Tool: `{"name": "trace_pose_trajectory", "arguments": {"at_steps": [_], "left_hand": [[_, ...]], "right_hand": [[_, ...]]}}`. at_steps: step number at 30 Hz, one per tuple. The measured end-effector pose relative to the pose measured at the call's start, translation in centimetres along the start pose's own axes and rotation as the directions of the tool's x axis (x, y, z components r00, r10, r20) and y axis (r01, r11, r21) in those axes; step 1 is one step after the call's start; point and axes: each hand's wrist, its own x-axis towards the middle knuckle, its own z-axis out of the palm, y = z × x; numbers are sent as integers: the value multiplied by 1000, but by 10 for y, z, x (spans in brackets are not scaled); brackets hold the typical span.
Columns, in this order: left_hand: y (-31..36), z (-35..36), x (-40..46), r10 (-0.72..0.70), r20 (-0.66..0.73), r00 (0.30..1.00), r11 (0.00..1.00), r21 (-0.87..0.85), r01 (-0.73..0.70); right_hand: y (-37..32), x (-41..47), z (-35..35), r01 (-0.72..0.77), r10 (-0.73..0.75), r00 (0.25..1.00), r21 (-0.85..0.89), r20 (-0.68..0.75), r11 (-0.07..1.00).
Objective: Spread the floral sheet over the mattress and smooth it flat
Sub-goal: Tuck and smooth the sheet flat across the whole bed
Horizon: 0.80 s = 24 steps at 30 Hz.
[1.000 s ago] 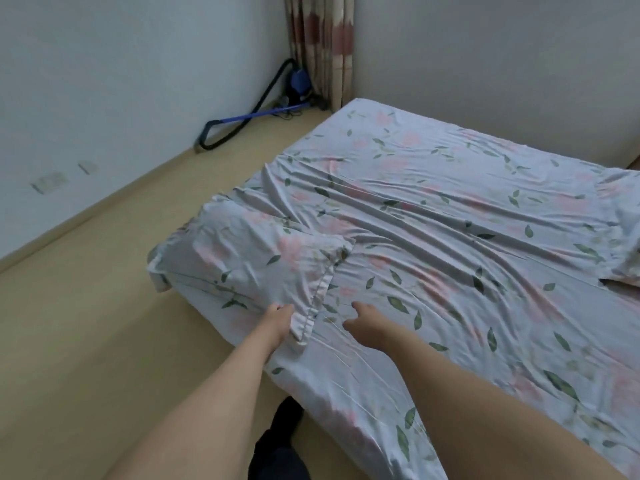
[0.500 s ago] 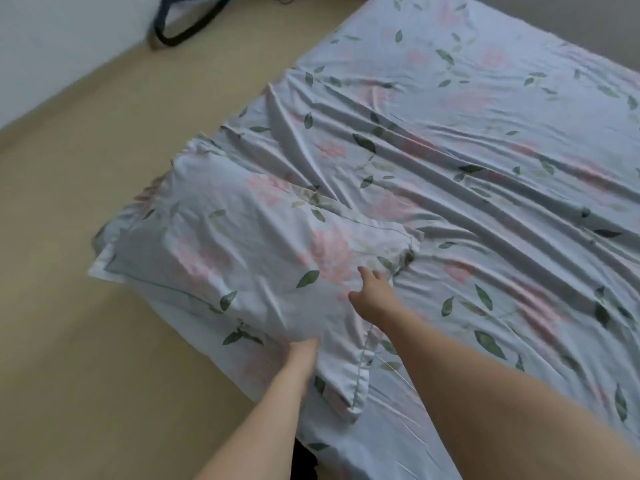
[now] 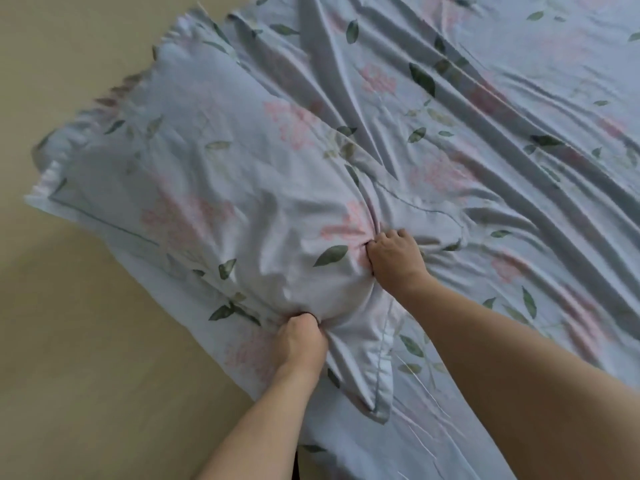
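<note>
**Both hands now bunched into the pillow at the bed's corner**

Both hands have closed since half a second ago: then the fingers only reached toward the pillow, and now each grips a fistful of its cover. The view has also dropped closer, so the wall and the blue-handled thing on the floor are out of sight.

The pillow (image 3: 214,188) lies at the near left corner of the bed, its long side running from about 10 o'clock down to 5 o'clock, with its flanged edge hanging a little over the floor (image 3: 62,341). Its cover has the same pale blue cloth with pink blooms and green leaves as the sheet.

The left hand (image 3: 300,342) sits at 6 o'clock of the pillow, knuckles up, fingers curled under and clamped on a gather of the cover at the near edge. The right hand (image 3: 394,256) is at roughly 3 o'clock of the pillow's middle, fist clenched on the cloth where pillow and sheet meet; folds radiate from it. Whether it holds only the cover or some sheet too, I cannot tell.

The floral sheet (image 3: 502,140) lies over the mattress from 12 to 4 o'clock of the hands, touching the pillow and running under it, and is creased in long ridges slanting toward 5 o'clock.

Both forearms are bare and enter from the bottom edge, the right one from 5 o'clock.

No writing or label can be read.
</note>
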Motion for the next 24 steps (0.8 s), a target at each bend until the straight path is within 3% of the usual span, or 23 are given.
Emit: {"name": "trace_pose_trajectory", "arguments": {"at_steps": [5, 12, 15, 19, 24], "left_hand": [[3, -52, -59, -51, -63, 997, 998, -46, 48], [1, -153, -162, -139, -293, 946, 988, -111, 111], [13, -190, -220, -83, -426, 901, 996, -70, 59], [54, -213, -313, 67, -529, 846, 998, 55, -45], [121, -197, -438, 240, -512, 824, 968, 188, -166]], "right_hand": [[8, -43, -66, 47, -46, 998, 28, -33, 999], [11, -142, -174, 73, -54, 992, 165, -116, 984], [23, -209, -214, 40, -7, 992, 276, -122, 960], [61, -313, -230, -91, 95, 995, 436, 13, 895], [121, -462, -214, -190, 213, 977, 548, 22, 815]]}}
